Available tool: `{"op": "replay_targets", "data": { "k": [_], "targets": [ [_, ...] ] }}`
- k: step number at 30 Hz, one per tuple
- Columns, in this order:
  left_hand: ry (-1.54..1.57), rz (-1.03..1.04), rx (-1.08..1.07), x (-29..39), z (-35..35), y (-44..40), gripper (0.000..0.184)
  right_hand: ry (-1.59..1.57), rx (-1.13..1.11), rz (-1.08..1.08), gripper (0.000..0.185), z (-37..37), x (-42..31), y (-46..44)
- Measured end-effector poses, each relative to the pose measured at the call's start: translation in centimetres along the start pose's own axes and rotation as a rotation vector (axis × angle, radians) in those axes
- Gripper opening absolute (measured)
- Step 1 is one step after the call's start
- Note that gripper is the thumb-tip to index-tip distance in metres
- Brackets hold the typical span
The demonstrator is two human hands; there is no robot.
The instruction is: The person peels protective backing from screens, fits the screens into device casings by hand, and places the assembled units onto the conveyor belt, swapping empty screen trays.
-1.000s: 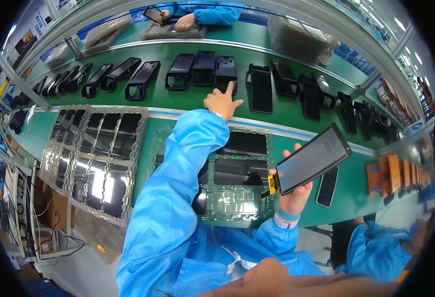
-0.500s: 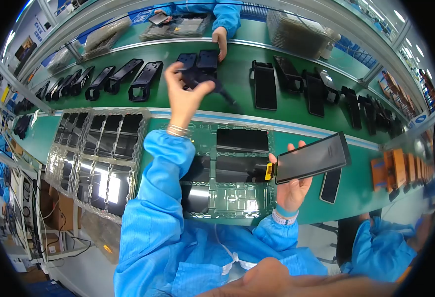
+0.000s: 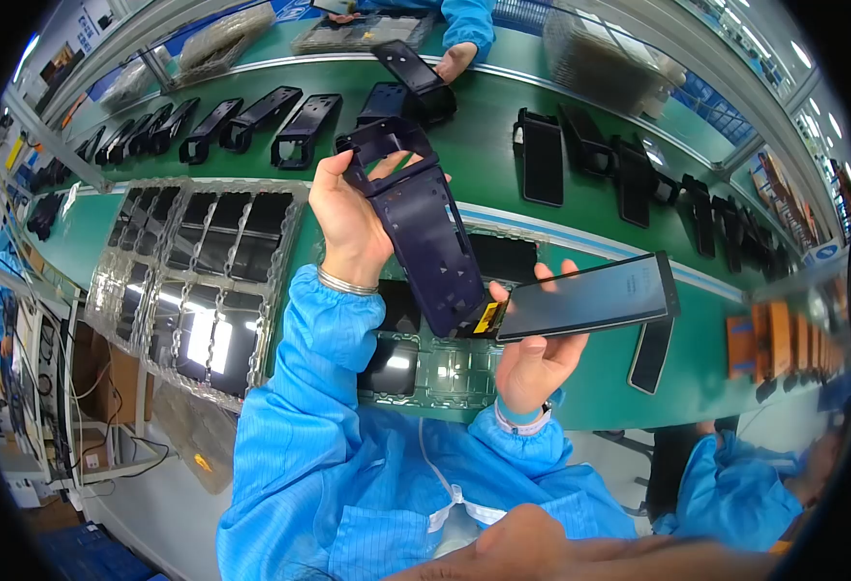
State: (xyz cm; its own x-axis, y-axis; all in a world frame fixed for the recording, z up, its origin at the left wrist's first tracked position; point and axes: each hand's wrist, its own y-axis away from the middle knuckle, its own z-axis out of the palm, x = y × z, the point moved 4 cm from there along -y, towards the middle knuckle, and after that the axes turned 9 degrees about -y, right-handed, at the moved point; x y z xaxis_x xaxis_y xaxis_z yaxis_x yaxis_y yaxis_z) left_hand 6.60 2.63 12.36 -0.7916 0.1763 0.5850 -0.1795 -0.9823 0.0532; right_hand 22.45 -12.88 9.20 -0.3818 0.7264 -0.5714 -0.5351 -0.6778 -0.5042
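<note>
My left hand [image 3: 350,221] is closed around the frame-like top end of a dark plastic device housing [image 3: 430,252]. The housing slants down toward my right hand, inner side facing me. A flat display screen [image 3: 590,302] rests in my right hand [image 3: 534,373], gripped along its long edges by thumb and fingers. From the screen's left end sticks a yellow-labelled flex cable [image 3: 486,318], close by the housing's lower end; whether they touch I cannot tell. Beneath both hands lies a clear plastic tray [image 3: 455,387] with dark screens, partly hidden by the housing.
Several dark housings [image 3: 309,131] line the green belt [image 3: 488,145] ahead. A co-worker's hand [image 3: 456,61] is beside a tilted housing [image 3: 414,79]. Screen-filled trays [image 3: 224,247] lie left. At right are a loose screen [image 3: 650,356] and orange holders [image 3: 755,339].
My left hand has brought the housing from over the belt back toward me, beside the screen. My right hand and screen have shifted slightly left. Near the co-worker's hand, a housing now stands tilted.
</note>
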Motion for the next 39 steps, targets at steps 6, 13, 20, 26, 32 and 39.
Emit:
{"op": "replay_targets", "data": {
  "k": [6, 13, 20, 26, 32, 39],
  "targets": [
    [0.024, -0.018, -0.024, 0.3, 0.0, 0.2, 0.060, 0.062, -0.011, -0.026, 0.073, 0.3, 0.4, 0.5],
    [0.057, 0.012, -0.001, 0.6, 0.1, 0.8, 0.062, 0.232, 0.001, -0.047, 0.082, -1.0, -0.1, 0.5],
    [0.062, 0.119, 0.057, 0.7, 1.5, 2.1, 0.060, 0.357, -0.119, -0.092, 0.084, -0.5, -0.7, 2.6],
    [0.079, 0.138, -0.049, 1.1, 2.8, 3.2, 0.063, 0.281, -0.095, -0.046, 0.081, -0.4, -0.5, 2.2],
    [0.027, 0.120, -0.167, 0.6, 4.0, 4.6, 0.071, 0.574, -0.331, -0.030, 0.074, 0.3, -0.9, 1.0],
    [-0.018, 0.229, -0.208, -0.8, 4.1, 5.0, 0.071, 1.009, -0.556, -0.028, 0.055, 3.0, -1.8, 0.1]
  ]
}}
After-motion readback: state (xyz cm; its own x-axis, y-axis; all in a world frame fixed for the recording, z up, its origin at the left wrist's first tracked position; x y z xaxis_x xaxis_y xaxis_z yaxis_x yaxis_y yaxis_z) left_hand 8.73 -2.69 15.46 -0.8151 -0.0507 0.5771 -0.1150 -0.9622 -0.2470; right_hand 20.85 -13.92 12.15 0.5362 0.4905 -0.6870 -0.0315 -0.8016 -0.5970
